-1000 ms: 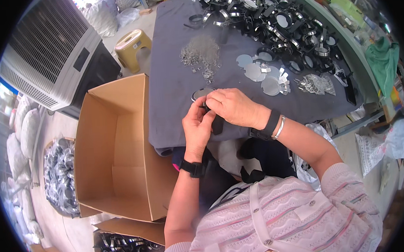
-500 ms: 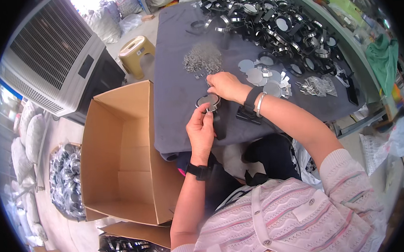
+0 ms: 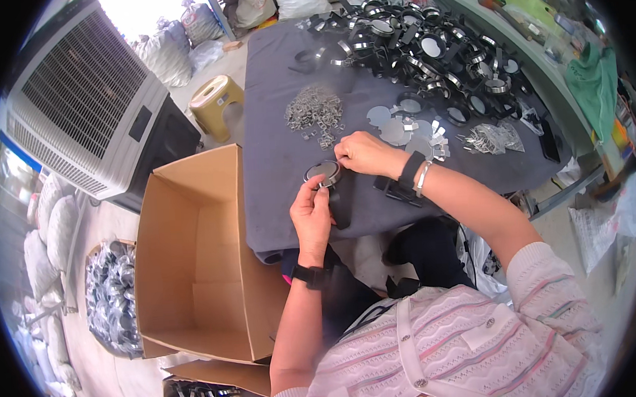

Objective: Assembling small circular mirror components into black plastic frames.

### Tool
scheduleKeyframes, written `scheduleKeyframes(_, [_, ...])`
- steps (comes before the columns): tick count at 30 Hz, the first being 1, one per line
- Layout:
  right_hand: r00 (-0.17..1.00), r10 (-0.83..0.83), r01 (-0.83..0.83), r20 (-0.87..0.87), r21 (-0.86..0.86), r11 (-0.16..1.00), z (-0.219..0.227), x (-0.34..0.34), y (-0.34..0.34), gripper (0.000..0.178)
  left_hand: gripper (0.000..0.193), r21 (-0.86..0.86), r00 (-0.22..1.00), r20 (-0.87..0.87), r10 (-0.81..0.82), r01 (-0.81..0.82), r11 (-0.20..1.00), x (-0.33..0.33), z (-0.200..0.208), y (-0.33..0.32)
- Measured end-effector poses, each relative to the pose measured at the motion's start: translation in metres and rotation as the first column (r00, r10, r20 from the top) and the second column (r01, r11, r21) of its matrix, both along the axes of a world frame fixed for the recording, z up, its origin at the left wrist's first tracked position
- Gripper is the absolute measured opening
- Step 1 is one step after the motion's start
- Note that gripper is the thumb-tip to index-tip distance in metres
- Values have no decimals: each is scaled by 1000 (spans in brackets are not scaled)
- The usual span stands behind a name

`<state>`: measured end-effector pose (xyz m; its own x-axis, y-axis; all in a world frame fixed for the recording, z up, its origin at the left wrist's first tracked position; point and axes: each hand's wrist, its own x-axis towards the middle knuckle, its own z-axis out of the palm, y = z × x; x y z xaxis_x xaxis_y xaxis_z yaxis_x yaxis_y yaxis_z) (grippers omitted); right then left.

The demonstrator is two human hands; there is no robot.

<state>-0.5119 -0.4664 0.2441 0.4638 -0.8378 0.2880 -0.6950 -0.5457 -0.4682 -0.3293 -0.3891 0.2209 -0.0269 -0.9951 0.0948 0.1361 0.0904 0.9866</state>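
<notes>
My left hand [image 3: 310,217] is closed on a round, silver-rimmed watch [image 3: 322,172] with a grey face, its thumb and fingers gripping the near side of the case. A black strap [image 3: 341,206] hangs from the watch towards the table's near edge. Just right of the case, my right hand [image 3: 368,153] has its fingertips pinched together. Whatever they hold, if anything, is too small to make out. Beyond both hands lies a heap of small metal buckles [image 3: 313,111]. Flat grey discs [image 3: 393,130] with pale tabs are scattered past the right hand.
A large heap of black-strapped watches [image 3: 430,67] covers the grey cloth's [image 3: 271,129] far right. Small metal pins in a clear bag [image 3: 495,139] lie at the right. Left of the table stand a cardboard box [image 3: 193,277], a yellow stool [image 3: 216,99] and an air cooler [image 3: 86,95].
My right hand has drawn back from the buckle heap, nearer and to the right, its fingers still pinched. My left hand keeps holding the watch. The whole view has shifted slightly.
</notes>
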Motion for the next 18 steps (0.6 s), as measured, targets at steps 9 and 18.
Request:
scheduleKeyframes(9, [989,-101,105,110,-34,994,-3,-6,10,7,20,-13,1000,21,0,1,1000,-3,-1,0])
scheduleKeyframes(18, [860,-129,36,493,194,980,29,15,68,3,20,-23,999,54,-9,11,1000,0,1,-1])
